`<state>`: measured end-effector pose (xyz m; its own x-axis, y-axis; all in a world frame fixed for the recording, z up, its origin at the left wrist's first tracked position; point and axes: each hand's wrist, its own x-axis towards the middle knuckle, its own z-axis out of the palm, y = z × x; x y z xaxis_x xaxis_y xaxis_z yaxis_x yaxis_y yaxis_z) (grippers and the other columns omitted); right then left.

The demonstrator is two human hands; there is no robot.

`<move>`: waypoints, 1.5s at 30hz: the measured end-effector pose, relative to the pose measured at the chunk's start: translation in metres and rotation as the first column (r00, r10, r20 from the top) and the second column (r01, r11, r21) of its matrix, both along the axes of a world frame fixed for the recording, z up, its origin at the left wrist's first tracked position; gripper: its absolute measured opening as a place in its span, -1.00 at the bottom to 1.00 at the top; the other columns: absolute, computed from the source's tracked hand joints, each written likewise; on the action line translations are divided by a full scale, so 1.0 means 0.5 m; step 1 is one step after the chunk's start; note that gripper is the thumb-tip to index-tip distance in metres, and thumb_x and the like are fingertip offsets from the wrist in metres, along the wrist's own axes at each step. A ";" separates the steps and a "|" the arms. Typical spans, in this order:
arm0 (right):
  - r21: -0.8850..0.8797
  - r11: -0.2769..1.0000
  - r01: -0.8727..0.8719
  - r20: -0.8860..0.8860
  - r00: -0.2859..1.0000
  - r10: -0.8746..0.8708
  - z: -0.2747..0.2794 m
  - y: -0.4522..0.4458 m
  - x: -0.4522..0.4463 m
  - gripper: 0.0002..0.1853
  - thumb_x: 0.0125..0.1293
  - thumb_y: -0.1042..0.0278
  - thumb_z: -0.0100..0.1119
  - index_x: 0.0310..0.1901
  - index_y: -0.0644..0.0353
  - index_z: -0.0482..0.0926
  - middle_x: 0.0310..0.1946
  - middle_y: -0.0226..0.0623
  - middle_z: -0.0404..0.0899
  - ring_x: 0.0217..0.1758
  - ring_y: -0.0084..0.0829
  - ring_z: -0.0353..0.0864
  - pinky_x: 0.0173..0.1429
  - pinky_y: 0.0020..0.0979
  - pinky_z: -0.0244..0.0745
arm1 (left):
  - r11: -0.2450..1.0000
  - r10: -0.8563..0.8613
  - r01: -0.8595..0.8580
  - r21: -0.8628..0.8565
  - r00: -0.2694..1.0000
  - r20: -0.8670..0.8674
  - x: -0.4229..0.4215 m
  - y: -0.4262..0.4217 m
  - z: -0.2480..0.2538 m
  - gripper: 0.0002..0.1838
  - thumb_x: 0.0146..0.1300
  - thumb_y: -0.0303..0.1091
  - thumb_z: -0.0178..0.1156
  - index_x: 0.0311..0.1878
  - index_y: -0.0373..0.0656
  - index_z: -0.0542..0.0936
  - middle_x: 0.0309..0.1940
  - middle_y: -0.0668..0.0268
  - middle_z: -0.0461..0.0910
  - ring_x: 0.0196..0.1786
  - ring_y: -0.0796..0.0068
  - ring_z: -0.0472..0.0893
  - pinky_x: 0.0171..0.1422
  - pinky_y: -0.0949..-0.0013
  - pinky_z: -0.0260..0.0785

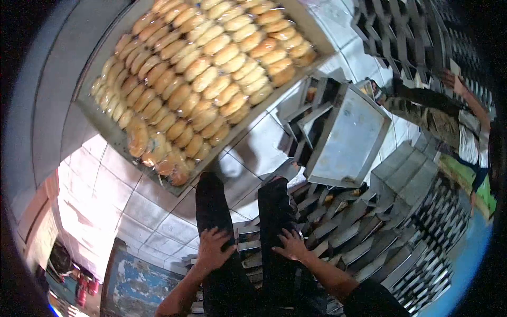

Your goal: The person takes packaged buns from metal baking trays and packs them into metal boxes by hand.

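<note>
My left hand (214, 249) rests on one thigh of my dark trousers, its fingers spread and nothing held. On the other thigh lies my right hand (291, 245), also with fingers apart and empty. Beyond my feet is a large shallow tray (243, 132) filled with rows of golden bread rolls (200, 68), which look shiny, as if wrapped in clear plastic. Neither hand touches the tray or the rolls.
An empty metal tray (348, 137) tops a stack of trays right of the rolls. More stacked metal trays (369, 238) stand at the lower right. Another person (449, 116) is at the far right. A worn blue board (142, 282) lies lower left.
</note>
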<state>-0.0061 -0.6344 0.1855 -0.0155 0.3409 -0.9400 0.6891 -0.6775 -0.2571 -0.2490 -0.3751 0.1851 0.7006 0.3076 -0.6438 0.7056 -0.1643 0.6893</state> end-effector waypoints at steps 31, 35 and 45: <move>-0.661 -0.525 0.536 -0.219 -0.807 -0.549 -0.195 0.233 -0.108 -0.27 0.58 -0.24 -0.06 0.56 0.12 0.21 0.55 -0.01 0.23 0.62 -0.05 0.19 0.66 -0.03 0.09 | 0.971 -0.237 0.210 0.110 0.851 0.468 0.340 -0.077 0.020 -0.27 0.29 -0.02 0.33 0.49 -0.03 0.43 0.45 0.14 0.45 0.55 0.16 0.35 0.61 -0.31 -0.05; -0.933 -0.089 0.349 -0.331 -0.928 -0.170 -0.197 0.326 0.002 -0.35 0.64 -0.15 -0.16 0.47 0.22 0.31 0.55 0.00 0.25 0.61 -0.02 0.22 0.65 -0.01 0.13 | 0.924 -0.333 0.110 0.367 0.703 0.628 0.363 -0.026 -0.064 -0.14 0.10 0.06 0.38 0.49 -0.02 0.44 0.49 0.15 0.39 0.55 -0.06 0.28 0.55 -0.38 -0.01; 0.873 0.344 0.345 0.135 0.507 -0.852 -0.358 0.144 0.640 -0.54 0.40 0.18 0.29 0.18 0.35 0.57 0.14 0.03 0.63 0.17 -0.04 0.64 0.26 -0.13 0.51 | 0.974 0.144 -0.199 0.110 0.914 0.378 0.542 0.060 -0.188 -0.58 0.49 -0.34 0.18 0.36 -0.20 0.52 0.25 -0.02 0.59 0.34 0.01 0.57 0.45 0.15 0.36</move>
<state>0.3140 -0.5625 0.0064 0.8525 0.5025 -0.1441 0.3185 -0.7178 -0.6191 0.0223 -0.3452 0.0910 0.8064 0.5136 -0.2931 0.4350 -0.1794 0.8824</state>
